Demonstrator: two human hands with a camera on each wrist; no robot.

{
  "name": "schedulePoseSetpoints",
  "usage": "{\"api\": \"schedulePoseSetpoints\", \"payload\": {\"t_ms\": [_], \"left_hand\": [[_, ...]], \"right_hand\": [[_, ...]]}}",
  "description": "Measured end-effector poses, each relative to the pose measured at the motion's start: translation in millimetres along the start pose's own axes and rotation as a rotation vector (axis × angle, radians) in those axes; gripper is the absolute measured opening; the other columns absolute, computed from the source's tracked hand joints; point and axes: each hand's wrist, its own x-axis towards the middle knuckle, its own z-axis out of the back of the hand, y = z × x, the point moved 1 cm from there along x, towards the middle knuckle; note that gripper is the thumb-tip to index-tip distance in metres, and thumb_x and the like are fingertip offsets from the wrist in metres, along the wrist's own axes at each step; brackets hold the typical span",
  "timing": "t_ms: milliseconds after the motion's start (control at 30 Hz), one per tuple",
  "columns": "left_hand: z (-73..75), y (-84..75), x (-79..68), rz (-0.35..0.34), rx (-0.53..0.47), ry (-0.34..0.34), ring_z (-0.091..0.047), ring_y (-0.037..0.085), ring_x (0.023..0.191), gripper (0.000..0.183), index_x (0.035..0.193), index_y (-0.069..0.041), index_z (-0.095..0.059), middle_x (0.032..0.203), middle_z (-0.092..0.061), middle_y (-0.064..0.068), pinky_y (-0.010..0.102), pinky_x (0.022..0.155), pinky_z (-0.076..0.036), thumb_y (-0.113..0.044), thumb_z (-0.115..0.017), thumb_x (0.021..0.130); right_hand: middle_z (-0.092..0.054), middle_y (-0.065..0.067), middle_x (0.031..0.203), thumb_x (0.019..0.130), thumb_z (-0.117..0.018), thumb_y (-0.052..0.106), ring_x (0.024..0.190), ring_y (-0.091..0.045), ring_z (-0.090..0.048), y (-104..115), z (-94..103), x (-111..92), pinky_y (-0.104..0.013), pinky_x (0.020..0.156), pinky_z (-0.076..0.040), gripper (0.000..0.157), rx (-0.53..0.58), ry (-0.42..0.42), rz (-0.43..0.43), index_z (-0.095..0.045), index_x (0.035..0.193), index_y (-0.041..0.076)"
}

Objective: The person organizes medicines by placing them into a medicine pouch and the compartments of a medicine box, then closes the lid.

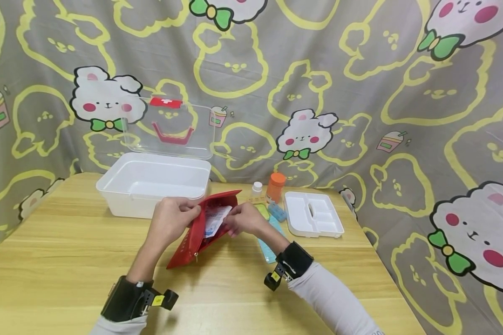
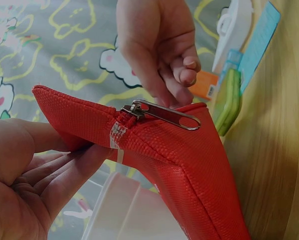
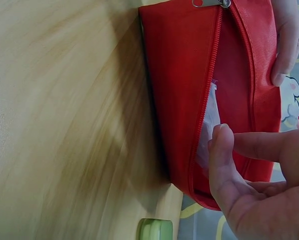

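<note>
Your pale sleeves lie nearest, both forearms angled inward over the bench. Your left hand pinches the rim of the red pouch, tilted between your hands, its zipper undone. Your right hand pinches the white packet at the mouth. Apparent step: packet transfer — direction cannot be told. Next, probably: hold the mouth wide — keep the packet clear of the zipper.

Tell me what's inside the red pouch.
A white packet, partly covered by the right hand. Anything beneath it or deeper down can't be seen: the packet and the red pouch walls cover it.
</note>
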Motion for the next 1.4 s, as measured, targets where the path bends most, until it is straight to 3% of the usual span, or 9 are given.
{"api": "schedulePoseSetpoints", "payload": {"t_ms": [167, 300, 367, 433, 567, 733, 900, 1133, 1400], "left_hand": [[0.3, 0.0, -0.2, 0.013, 0.004, 0.008, -0.073, 0.015, 0.068, 0.023, 0.105, 0.0, -0.078, 0.091, -0.078, 0.014, 0.026, 0.062, -0.059, -0.017, -0.068, 0.094], [0.8, 0.0, -0.6, 0.021, 0.008, 0.009, -0.074, 0.016, 0.069, 0.024, 0.107, 0.001, -0.077, 0.092, -0.078, 0.015, 0.028, 0.063, -0.061, -0.018, -0.068, 0.095], [0.8, 0.0, -0.5, 0.019, 0.008, 0.01, -0.074, 0.016, 0.069, 0.024, 0.107, 0.001, -0.077, 0.092, -0.078, 0.016, 0.028, 0.063, -0.061, -0.017, -0.067, 0.095], [0.6, 0.1, -0.3, 0.02, 0.005, 0.011, -0.074, 0.016, 0.069, 0.024, 0.107, 0.001, -0.077, 0.092, -0.078, 0.016, 0.029, 0.063, -0.061, -0.017, -0.067, 0.095], [0.1, 1.1, 0.2, 0.023, 0.0, 0.017, -0.074, 0.017, 0.07, 0.025, 0.108, 0.001, -0.076, 0.094, -0.078, 0.016, 0.029, 0.065, -0.062, -0.017, -0.067, 0.096], [0.0, 1.8, 0.4, 0.022, 0.002, 0.013, -0.075, 0.017, 0.07, 0.025, 0.109, 0.001, -0.076, 0.094, -0.078, 0.016, 0.029, 0.065, -0.062, -0.018, -0.067, 0.095], [-0.3, 2.0, 0.2, 0.016, 0.002, 0.009, -0.074, 0.017, 0.069, 0.025, 0.108, 0.001, -0.077, 0.093, -0.078, 0.016, 0.028, 0.064, -0.062, -0.017, -0.067, 0.095], [-0.4, 2.5, 0.0, 0.017, -0.002, 0.007, -0.074, 0.016, 0.069, 0.024, 0.107, 0.001, -0.077, 0.092, -0.078, 0.016, 0.027, 0.062, -0.061, -0.017, -0.067, 0.095], [-0.7, 3.0, 0.2, 0.018, -0.004, 0.01, -0.074, 0.016, 0.07, 0.024, 0.108, 0.001, -0.077, 0.093, -0.078, 0.016, 0.028, 0.064, -0.062, -0.017, -0.067, 0.095]], "right_hand": [[-0.072, -0.03, 0.092, 0.095, -0.062, 0.006, 0.058, -0.014, -0.067, 2, 7.4, -3, -0.051, 0.077, -0.062, 0.022, -0.03, -0.014, -0.007, -0.069, 0.106, -0.011], [-0.072, -0.026, 0.087, 0.096, -0.062, 0.009, 0.059, -0.015, -0.067, 0, 19.5, -5, -0.04, 0.068, -0.064, 0.024, -0.124, -0.06, -0.005, -0.068, 0.109, -0.01], [-0.072, -0.021, 0.08, 0.096, -0.063, 0.012, 0.058, -0.013, -0.065, -2, 26.7, -7, -0.033, 0.06, -0.062, 0.02, -0.232, -0.091, -0.005, -0.07, 0.102, -0.005], [-0.068, -0.014, 0.067, 0.097, -0.064, 0.014, 0.053, -0.012, -0.061, -5, 33.2, -10, -0.027, 0.053, -0.054, 0.021, -0.354, -0.107, -0.011, -0.07, 0.084, -0.001], [-0.043, 0.003, 0.045, 0.094, -0.07, 0.02, 0.042, -0.008, -0.041, -15, 43.0, -14, -0.022, 0.044, -0.031, 0.047, -0.64, -0.137, -0.024, -0.05, 0.053, 0.012], [-0.026, 0.009, 0.051, 0.086, -0.08, 0.026, 0.047, -0.008, -0.029, -31, 46.8, -19, -0.021, 0.045, -0.027, 0.054, -0.807, -0.155, -0.089, -0.039, 0.052, 0.016], [-0.024, 0.009, 0.052, 0.08, -0.086, 0.036, 0.048, -0.009, -0.028, -47, 45.0, -24, -0.024, 0.047, -0.025, 0.059, -0.892, -0.146, -0.159, -0.038, 0.052, 0.016], [-0.04, 0.003, 0.06, 0.079, -0.084, 0.049, 0.057, -0.015, -0.042, -59, 41.5, -24, -0.028, 0.051, -0.033, 0.051, -0.956, -0.143, -0.254, -0.054, 0.061, 0.012], [-0.037, 0.003, 0.057, 0.081, -0.083, 0.044, 0.056, -0.014, -0.041, -60, 40.2, -23, -0.027, 0.05, -0.031, 0.052, -0.955, -0.122, -0.23, -0.049, 0.057, 0.013]]}}
